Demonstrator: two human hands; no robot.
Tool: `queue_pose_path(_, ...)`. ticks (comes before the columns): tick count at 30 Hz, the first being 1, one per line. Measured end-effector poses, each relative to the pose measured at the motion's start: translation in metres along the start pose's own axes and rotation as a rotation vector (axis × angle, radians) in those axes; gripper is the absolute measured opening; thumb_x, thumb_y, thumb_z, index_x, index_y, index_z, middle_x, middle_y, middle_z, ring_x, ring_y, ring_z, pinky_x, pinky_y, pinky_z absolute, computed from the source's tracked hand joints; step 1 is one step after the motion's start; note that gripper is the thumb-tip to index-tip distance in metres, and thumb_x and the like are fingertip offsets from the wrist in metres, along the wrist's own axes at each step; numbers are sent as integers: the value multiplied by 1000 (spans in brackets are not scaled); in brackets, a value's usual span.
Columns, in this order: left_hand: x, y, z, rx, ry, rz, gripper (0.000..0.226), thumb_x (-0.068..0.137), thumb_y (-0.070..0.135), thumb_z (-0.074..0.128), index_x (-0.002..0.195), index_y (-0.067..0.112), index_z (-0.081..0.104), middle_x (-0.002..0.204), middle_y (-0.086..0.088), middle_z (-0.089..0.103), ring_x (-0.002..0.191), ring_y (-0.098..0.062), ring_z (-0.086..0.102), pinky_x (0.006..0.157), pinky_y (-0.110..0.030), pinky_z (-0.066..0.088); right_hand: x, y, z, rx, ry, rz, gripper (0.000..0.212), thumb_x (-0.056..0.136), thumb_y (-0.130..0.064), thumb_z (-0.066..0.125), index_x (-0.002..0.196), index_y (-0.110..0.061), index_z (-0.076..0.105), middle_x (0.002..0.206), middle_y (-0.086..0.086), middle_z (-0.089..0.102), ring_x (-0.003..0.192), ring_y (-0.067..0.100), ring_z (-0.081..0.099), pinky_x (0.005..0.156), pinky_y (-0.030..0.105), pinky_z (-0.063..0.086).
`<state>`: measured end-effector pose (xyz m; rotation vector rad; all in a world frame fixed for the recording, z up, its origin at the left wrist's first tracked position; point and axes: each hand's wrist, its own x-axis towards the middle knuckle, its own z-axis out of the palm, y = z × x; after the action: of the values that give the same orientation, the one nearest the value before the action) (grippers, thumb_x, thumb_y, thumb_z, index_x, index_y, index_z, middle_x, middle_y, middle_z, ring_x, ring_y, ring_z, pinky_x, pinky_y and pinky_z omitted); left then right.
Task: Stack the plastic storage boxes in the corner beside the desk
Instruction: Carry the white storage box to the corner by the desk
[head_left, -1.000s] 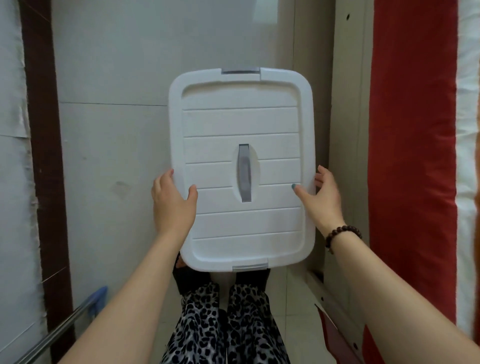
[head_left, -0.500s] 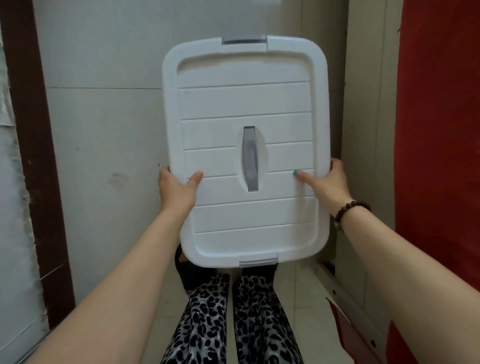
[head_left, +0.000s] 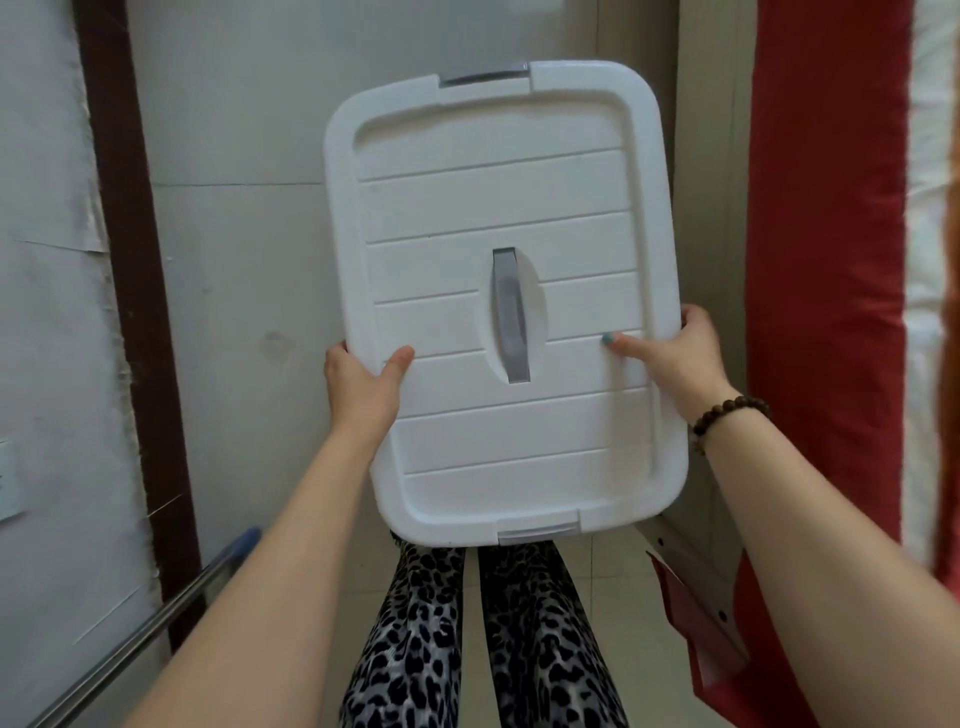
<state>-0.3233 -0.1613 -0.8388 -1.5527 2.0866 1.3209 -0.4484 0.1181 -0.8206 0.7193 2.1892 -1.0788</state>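
Observation:
I hold a white plastic storage box (head_left: 493, 208) in the air in front of me, seen from above onto its ribbed lid with a grey handle in the middle and grey clasps at both ends. My left hand (head_left: 363, 384) grips its left edge, thumb on the lid. On the opposite edge, my right hand (head_left: 675, 358) grips with the thumb lying across the lid. The fingers of both hands are hidden under the box. The box's body is hidden below the lid.
A white wall (head_left: 234, 260) with a dark brown frame (head_left: 135, 312) is at the left. A red cloth (head_left: 826, 260) hangs on the right beside a pale panel (head_left: 711, 208). A metal rod with a blue tip (head_left: 156, 623) lies low left. My legs (head_left: 483, 639) stand on pale floor tiles.
The box has tilted slightly, its far end swinging right, and sits a little to the right in view. Both hands keep the same grip on its sides.

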Motion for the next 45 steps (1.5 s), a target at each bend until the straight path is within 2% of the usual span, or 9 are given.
queue_pose_path(9,-84,73,-93,-18,30,68,59,78,29,75,120,0,45,124,-18,55,111,-30,55,97,-39,45,-105,-72,-65,48,45,-64,75,53,-24,94,115,-10,55,105,1,67,91,15,66,81,33,55)
queue_pose_path(13,-129,119,-135,-40,30,104,59,77,27,76,119,-1,45,123,-20,55,113,-33,54,98,-43,44,-160,-112,-99,120,42,-64,69,52,-20,94,110,-12,58,97,-4,69,84,8,67,71,24,52)
queue_pose_path(18,-181,170,-193,-51,42,157,63,75,30,77,120,-1,45,123,-20,55,112,-33,55,97,-43,45,-232,-164,-143,181,43,-113,53,56,-6,91,103,-5,67,96,7,73,78,12,70,69,23,56)
queue_pose_path(22,-214,202,-234,-83,27,185,68,72,32,79,122,-2,49,121,-18,58,109,-31,58,95,-43,48,-285,-196,-169,247,62,-113,59,58,0,89,111,5,64,103,15,72,91,25,71,84,36,57)
queue_pose_path(24,-234,218,-254,-96,51,214,68,70,32,81,120,-2,50,119,-18,60,107,-30,60,94,-42,49,-311,-213,-185,271,67,-129,57,58,3,88,110,6,65,103,17,72,94,28,70,86,38,57)
queue_pose_path(31,-298,254,-306,-179,110,268,63,68,28,83,115,-1,52,111,-13,65,97,-25,63,85,-32,50,-382,-250,-229,320,61,-216,55,56,5,87,108,8,66,102,18,72,89,27,70,76,33,57)
queue_pose_path(36,-333,269,-337,-244,103,307,55,69,28,83,111,0,60,105,-11,68,93,-25,66,86,-39,54,-417,-271,-256,299,86,-297,50,54,1,88,101,4,70,95,14,73,83,24,70,76,35,59)
queue_pose_path(39,-347,282,-352,-288,96,337,48,68,26,84,104,1,64,95,-10,70,85,-24,68,82,-40,56,-435,-281,-267,308,89,-347,43,55,-2,89,94,0,72,86,9,73,70,16,68,63,25,58)
queue_pose_path(45,-356,302,-372,-315,127,380,58,62,31,86,107,1,63,97,-11,71,83,-24,69,79,-40,57,-461,-291,-277,368,79,-426,30,59,-3,88,85,-5,74,82,8,74,64,14,69,62,28,58)
